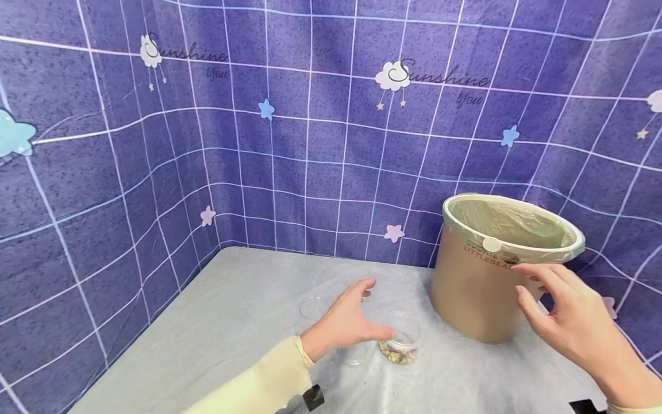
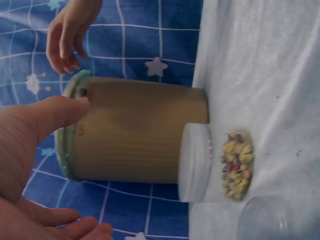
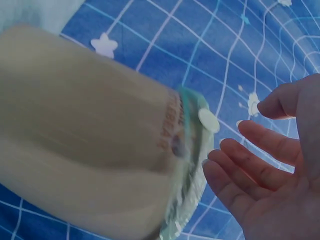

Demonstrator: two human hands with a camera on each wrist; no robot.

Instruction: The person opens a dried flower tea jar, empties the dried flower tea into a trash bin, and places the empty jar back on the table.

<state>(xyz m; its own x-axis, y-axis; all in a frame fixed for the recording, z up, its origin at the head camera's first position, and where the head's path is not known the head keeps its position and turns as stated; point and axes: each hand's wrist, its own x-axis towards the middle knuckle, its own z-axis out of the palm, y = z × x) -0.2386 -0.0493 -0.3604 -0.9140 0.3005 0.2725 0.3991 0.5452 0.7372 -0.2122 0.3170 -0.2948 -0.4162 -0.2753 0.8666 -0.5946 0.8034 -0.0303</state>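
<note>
My left hand [image 1: 345, 322] hovers over the table with thumb and fingers spread apart, holding nothing. Its thumb tip overlaps a clear jar [image 1: 407, 329] in the head view; the left wrist view shows a gap between them. Yellowish and dark red dried flowers [image 2: 237, 167] fill the bottom of this upright jar. My right hand [image 1: 576, 316] is raised beside the front rim of a tan bin [image 1: 478, 293], its fingers loosely bent around nothing. A green bag [image 3: 187, 200] lines the bin and folds over its rim.
Close to the left hand, another clear round container [image 1: 354, 357] sits on the grey-white cloth [image 1: 248, 322]. Behind that hand is a further clear round piece [image 1: 312, 309], partly hidden. A blue gridded curtain [image 1: 320, 138] borders the table at the back and left.
</note>
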